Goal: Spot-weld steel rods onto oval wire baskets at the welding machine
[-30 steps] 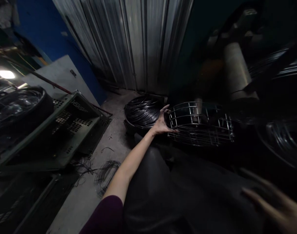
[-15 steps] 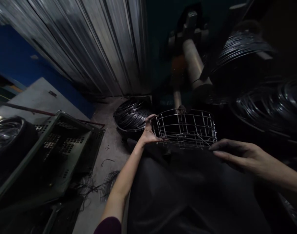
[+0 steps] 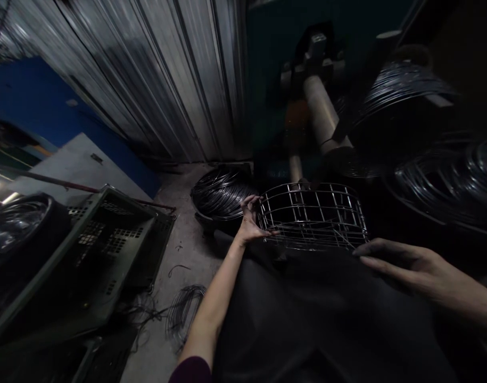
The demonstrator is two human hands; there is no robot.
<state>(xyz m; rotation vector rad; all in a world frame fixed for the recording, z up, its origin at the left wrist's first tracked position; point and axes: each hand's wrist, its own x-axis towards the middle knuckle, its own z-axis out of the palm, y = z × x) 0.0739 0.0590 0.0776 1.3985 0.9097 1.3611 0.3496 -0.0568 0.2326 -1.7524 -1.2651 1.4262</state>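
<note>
A round basket of welded metal wire [image 3: 313,215] stands in front of me, just beyond the dark apron or cloth [image 3: 331,314] over my lap. My left hand [image 3: 253,221] holds the basket's left side, with the thumb at the near lower edge and the fingers at the upper rim. At the near right edge is my right hand [image 3: 398,260], its thumb and forefinger almost together. A thin wire [image 3: 344,238] runs from the basket's mesh to those fingertips and looks pinched between them. Deep shadow hides the right hand's other fingers.
Behind the basket is a machine with a thick metal cylinder [image 3: 323,109]. Wire coils lie in a black tub [image 3: 223,194], on the floor [image 3: 183,290] and at the right [image 3: 446,181]. A green plastic crate [image 3: 119,239] stands at left, near a corrugated metal wall [image 3: 163,80].
The view has shifted slightly, so basket and hands appear a little farther right and lower. Both hands keep nearly the same place on the basket.
</note>
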